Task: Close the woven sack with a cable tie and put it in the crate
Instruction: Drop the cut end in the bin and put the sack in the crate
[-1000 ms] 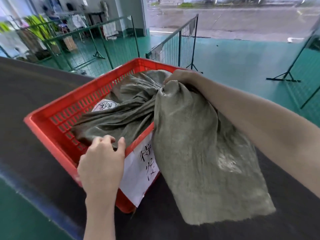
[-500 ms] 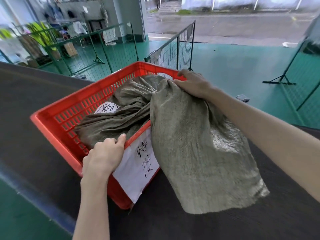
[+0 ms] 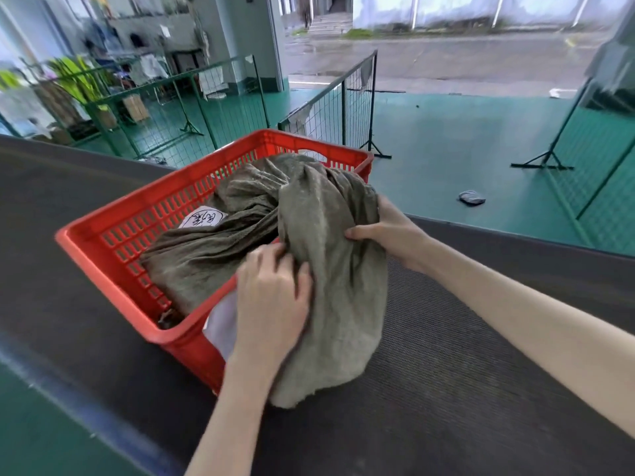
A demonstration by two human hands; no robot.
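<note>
Left hand (image 3: 271, 300) is closed on a fold of the woven sack (image 3: 330, 269) at the near rim of the red crate (image 3: 113, 249), fingers (image 3: 275, 250) dug into the cloth. Right hand (image 3: 385, 231) grips the sack's right side, thumb pressed in. The sack drapes over the rim, part inside the crate, part hanging onto the dark table (image 3: 464, 389). Beyond stands a wire fence (image 3: 340, 108).
</note>
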